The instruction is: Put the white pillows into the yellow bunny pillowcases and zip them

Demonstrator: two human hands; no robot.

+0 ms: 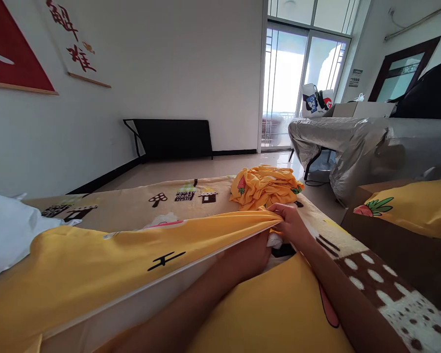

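Observation:
A yellow fabric cover (106,264) with a white-edged opening is stretched across the lower left, drawn to a point near the middle. My right hand (288,220) is closed on that gathered corner. My left forearm runs under the cover's edge, and my left hand (259,250) sits just below the right one, its fingers hidden. A small white bit of material (275,240) shows between the two hands. More yellow cloth (272,309) with a pink print lies over the near side, between my arms.
A crumpled yellow printed cloth (266,186) lies ahead on the patterned beige blanket (128,203). White bedding (11,230) is at left. A box (389,260) with yellow fabric (419,208) on it stands right, before a plastic-covered table (375,137). A black folded panel (172,138) leans on the wall.

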